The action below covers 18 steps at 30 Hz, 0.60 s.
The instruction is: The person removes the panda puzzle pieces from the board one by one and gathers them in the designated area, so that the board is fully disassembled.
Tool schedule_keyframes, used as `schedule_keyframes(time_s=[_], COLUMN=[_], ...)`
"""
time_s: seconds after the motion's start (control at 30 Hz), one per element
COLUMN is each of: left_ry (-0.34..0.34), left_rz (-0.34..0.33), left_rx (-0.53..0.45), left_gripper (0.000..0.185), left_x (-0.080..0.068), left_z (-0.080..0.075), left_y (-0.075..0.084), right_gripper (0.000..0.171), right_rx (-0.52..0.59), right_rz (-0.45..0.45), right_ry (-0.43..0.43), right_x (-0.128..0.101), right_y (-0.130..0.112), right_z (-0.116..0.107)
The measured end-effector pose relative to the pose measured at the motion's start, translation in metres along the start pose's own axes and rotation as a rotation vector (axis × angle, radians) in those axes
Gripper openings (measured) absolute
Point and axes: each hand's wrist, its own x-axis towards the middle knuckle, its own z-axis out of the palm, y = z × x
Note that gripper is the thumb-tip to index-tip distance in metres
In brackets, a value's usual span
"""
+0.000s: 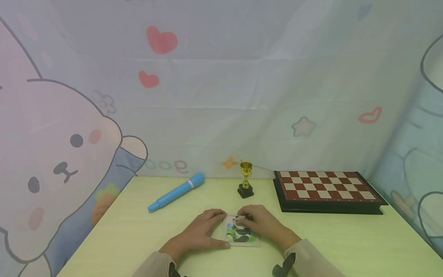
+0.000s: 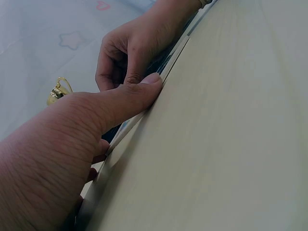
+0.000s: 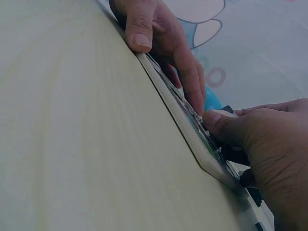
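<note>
A small flat picture puzzle (image 1: 238, 234) with a black, white and green picture lies on the table in a pale frame (image 3: 185, 137). My left hand (image 1: 202, 232) steadies its left side, the thumb on the near corner and the fingers along the far corner. Over the upper right part of the puzzle, my right hand (image 1: 264, 223) pinches a small puzzle piece (image 3: 227, 112) between thumb and fingers. Most of that piece is hidden by the fingers. In the left wrist view, the left thumb (image 2: 149, 84) presses on the frame's edge.
Behind the puzzle stands a small gold trophy cup (image 1: 246, 181) on a black base. A blue pen-shaped object (image 1: 176, 193) lies at the back left. At the back right is a red-and-white chessboard box (image 1: 325, 188). A printed cloth (image 1: 214, 127) hangs behind the table (image 1: 114, 238).
</note>
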Motion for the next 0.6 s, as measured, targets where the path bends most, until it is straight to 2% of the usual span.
schedule_keyframes(time_s=[0.2, 0.37, 0.6], left_ry=[0.003, 0.006, 0.006], left_rz=[0.005, 0.011, 0.002], left_rx=[-0.005, 0.002, 0.016], left_gripper=[0.100, 0.100, 0.101], left_x=[-0.001, -0.002, 0.000], left_z=[0.000, 0.001, 0.002], left_y=[0.000, 0.001, -0.001], right_gripper=[0.013, 0.008, 0.007], right_rx=[-0.009, -0.028, -0.012], right_rz=[-0.041, -0.051, 0.103], right_ry=[0.014, 0.063, 0.145], right_x=[0.000, -0.004, -0.022], right_y=[0.000, 0.001, 0.005], right_z=[-0.001, -0.005, -0.021])
